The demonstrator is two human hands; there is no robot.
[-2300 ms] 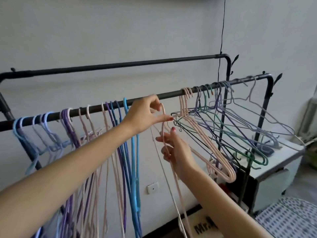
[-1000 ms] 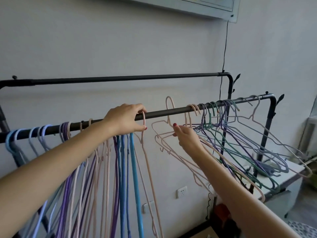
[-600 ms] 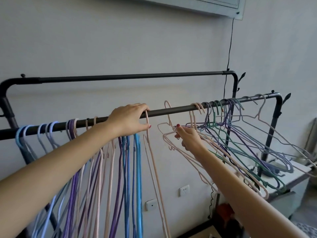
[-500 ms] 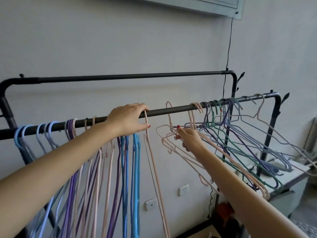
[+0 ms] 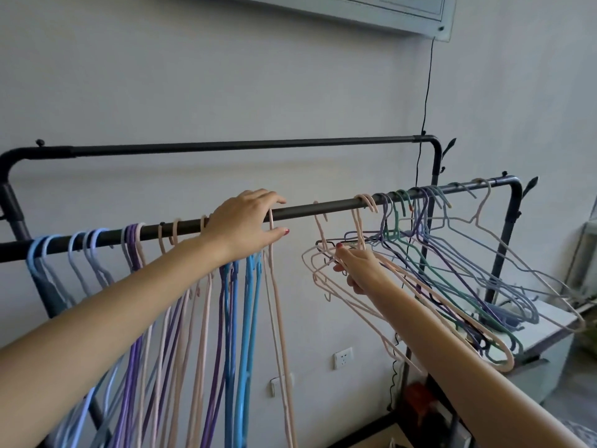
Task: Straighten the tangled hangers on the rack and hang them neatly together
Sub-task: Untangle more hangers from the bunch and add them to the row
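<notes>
The pink hanger [image 5: 326, 253] now has its hook over the rail [image 5: 323, 208], just left of the tangle [image 5: 452, 270]; half a second ago that hook stood above the rail, so it has dropped back on. Its frame is tilted and caught among the other pink wires. The right hand [image 5: 358, 270] pinches those wires near the neck, fingers curled around them, much where it was a moment ago. The left hand [image 5: 248, 224] rests on the rail, fingers spread over it and thumb below, touching the hook of the last straight hanger [image 5: 277, 302]. It has not shifted. The sorted row [image 5: 193, 318] hangs plumb to the left. I judge the hanger not yet freed; it needs another lift before sliding left to the row.
</notes>
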